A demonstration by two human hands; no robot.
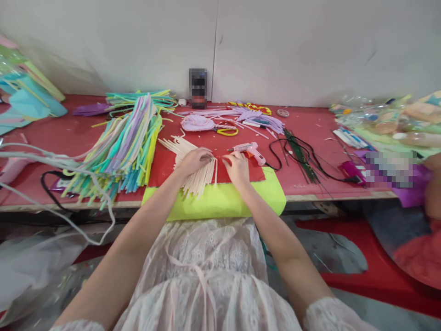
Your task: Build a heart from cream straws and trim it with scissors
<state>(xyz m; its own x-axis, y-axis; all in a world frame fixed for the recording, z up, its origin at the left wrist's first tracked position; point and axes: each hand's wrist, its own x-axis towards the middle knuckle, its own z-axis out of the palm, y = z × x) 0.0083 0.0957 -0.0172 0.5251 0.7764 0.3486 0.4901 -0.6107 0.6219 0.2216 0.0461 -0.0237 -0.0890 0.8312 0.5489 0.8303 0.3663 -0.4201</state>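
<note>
My left hand [196, 161] lies over a fanned bundle of cream pipe cleaners [198, 183], its fingers curled at their upper ends. Beside it, a single cream pipe cleaner [216, 172] stands slightly apart from the bundle. My right hand [237, 166] is just to the right, thumb and fingers drawn together in a pinch; whatever lies between the fingertips is too small to make out. Under both hands is a red sheet [223, 177] over a yellow-green sheet [220, 202] that hangs past the table edge. A pink hot glue gun [253, 149] rests right behind my right hand.
Many-coloured pipe cleaners [127, 142] are heaped at left, near a white cable [103, 184]. Yellow-handled scissors [228, 132], purple pipe cleaners [265, 120] and dark green stems [301, 156] lie behind and right. Another person's arm [433, 184] is at the right edge.
</note>
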